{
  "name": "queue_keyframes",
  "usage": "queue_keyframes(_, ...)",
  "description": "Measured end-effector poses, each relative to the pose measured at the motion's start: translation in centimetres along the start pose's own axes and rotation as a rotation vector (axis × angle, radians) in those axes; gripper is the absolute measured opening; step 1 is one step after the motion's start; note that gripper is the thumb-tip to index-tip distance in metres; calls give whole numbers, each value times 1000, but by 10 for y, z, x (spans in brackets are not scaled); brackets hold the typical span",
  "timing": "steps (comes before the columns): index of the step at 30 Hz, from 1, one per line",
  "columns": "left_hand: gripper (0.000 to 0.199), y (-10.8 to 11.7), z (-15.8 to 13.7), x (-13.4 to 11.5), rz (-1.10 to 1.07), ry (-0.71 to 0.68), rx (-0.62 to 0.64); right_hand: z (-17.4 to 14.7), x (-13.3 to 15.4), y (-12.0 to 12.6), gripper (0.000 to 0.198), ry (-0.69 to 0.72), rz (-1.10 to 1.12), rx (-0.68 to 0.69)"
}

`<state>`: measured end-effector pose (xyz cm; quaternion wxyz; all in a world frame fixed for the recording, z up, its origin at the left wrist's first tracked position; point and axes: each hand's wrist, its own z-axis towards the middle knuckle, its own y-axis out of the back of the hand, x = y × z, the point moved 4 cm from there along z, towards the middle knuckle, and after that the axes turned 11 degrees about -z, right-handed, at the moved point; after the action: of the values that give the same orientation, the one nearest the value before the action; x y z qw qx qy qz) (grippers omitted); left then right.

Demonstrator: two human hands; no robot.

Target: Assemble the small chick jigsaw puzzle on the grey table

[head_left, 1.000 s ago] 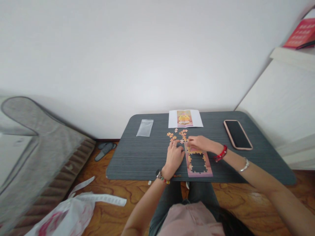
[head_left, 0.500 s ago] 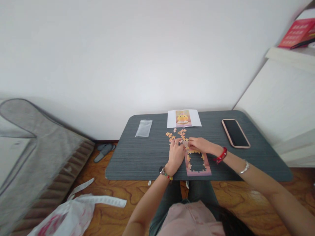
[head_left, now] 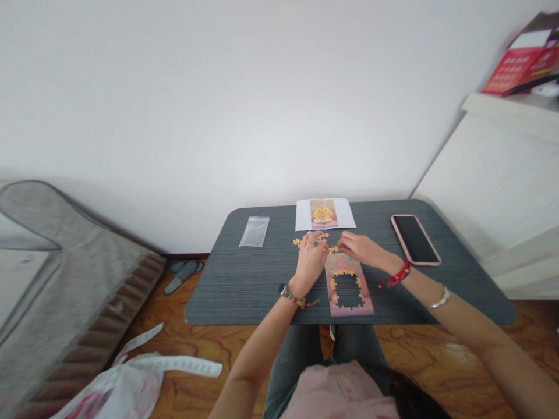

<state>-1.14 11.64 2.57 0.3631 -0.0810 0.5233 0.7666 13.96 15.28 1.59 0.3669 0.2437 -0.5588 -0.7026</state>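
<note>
The part-built puzzle (head_left: 343,265) lies on the table (head_left: 244,285) near its front edge, with 1 large gap at its centre. Loose pieces (head_left: 297,242) lie just beyond, partly hidden by the left hand (head_left: 309,263), whose fingers curl over them; I cannot tell if it grips any. The right hand (head_left: 360,248) bends its fingertips together at the puzzle's far edge; what they hold, if anything, is too small to tell. Farther out, a red box (head_left: 509,70) is cut off at right.

On the desk (head_left: 244,285), the puzzle frame (head_left: 351,311) lies near the front; loose pieces (head_left: 297,242) lie behind it, before the sheet (head_left: 346,216) at the rear. Pouch (head_left: 254,232) left of sheet; phone (head_left: 416,240) right.
</note>
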Motion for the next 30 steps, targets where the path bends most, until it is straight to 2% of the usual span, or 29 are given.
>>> queue_keyframes(9,5,6,14,-3,-10,-88,-77,1,-4,17,20,-48,41,-97)
queue_keyframes(19,3,10,30,6,-17,-114,-137,11,-14,15,21,-98,43,-216)
queue_keyframes(30,3,11,33,12,25,-83,-118,18,-11,18,21,-121,49,-216)
